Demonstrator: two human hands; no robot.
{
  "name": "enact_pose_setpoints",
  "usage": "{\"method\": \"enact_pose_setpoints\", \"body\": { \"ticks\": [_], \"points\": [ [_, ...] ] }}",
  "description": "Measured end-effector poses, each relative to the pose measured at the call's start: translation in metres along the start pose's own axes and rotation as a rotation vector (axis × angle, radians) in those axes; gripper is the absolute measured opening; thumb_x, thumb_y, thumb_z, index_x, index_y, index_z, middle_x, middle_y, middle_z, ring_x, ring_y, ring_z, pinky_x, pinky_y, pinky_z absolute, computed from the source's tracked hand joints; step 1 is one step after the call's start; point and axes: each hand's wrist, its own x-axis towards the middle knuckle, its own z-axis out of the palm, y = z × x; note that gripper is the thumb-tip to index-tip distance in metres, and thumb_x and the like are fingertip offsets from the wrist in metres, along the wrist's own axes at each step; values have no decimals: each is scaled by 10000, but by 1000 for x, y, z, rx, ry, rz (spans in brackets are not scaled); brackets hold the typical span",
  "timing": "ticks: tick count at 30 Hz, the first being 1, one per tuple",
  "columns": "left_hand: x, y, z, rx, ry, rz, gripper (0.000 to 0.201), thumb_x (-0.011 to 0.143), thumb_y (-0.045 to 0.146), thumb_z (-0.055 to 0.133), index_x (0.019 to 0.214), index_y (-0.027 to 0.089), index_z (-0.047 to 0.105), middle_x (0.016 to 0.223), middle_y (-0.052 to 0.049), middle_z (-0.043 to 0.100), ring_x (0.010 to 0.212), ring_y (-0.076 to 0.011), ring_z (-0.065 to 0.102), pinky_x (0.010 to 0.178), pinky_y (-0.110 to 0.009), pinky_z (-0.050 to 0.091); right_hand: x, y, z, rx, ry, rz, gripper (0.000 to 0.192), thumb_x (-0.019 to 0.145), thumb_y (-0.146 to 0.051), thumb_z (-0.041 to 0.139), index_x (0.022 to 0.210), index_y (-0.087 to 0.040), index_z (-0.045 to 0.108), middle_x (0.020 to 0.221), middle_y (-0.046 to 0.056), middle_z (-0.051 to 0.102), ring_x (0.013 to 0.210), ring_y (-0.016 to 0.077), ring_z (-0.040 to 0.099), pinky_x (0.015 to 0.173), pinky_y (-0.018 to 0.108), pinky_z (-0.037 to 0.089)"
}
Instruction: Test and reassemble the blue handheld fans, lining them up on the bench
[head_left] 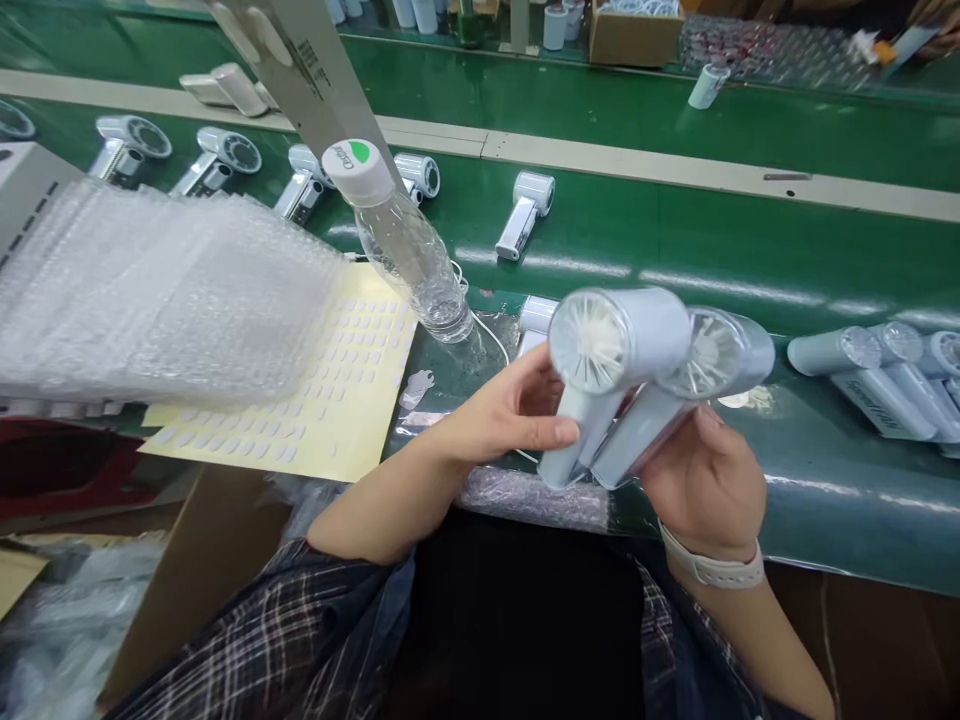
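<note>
Left hand (510, 415): fingers and thumb closed on the handle of the near fan (611, 345).
Right hand (701, 480): clamped around the second fan (712, 360), touching the first.
Past the hands: water bottle (405, 245) on the green bench (750, 260).
Left of hands: sticker sheet (345, 400), bubble wrap (165, 290).

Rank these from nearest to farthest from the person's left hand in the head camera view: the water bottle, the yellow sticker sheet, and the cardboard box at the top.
From the left hand:
1. Water bottle, just up and left, at the belt's near edge.
2. Yellow sticker sheet, farther left, partly under the bubble wrap.
3. Cardboard box, far across the belts at the top.
</note>
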Motion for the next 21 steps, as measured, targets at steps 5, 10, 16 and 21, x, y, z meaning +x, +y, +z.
{"method": "enact_pose_setpoints", "body": {
  "ticks": [5, 10, 16, 21],
  "points": [
    [3, -6, 0, -103, -28, -127, 462, 788, 435, 912, 1050, 144, 668, 943, -72, 679, 824, -169, 689, 748, -274, 578, 6, 0, 9, 50, -75, 92, 348, 909, -573, 629, 876, -250, 756, 830, 51, 694, 720, 232, 652, 672, 397, 612],
    [3, -10, 0, -107, 146, -139, 512, 876, 612, 799, 1023, 151, 632, 975, -71, 670, 802, -155, 681, 737, -285, 621, 8, 3, 13, 71, -18, 108, 362, 900, -582, 640, 915, -233, 734, 823, 58, 708, 706, 218, 657, 632, 347, 587],
    [7, -10, 2, -218, 144, -123, 404, 887, 466, 808, 1072, 171, 602, 992, -77, 746, 842, -215, 764, 746, -326, 633, 8, -3, 13, 85, -46, 39, 293, 926, -551, 633, 937, -273, 726, 851, 49, 687, 737, 244, 653, 583, 372, 551],
    [4, -9, 0, -141, 121, -80, 438, 900, 415, 802, 1182, 193, 552, 1088, -108, 785, 957, -280, 804, 773, -372, 657, 2, -7, 9, 78, 20, -26, 291, 918, -532, 659, 1069, -307, 765, 927, 45, 750, 856, 295, 721, 794, 487, 626]
  ]
}}
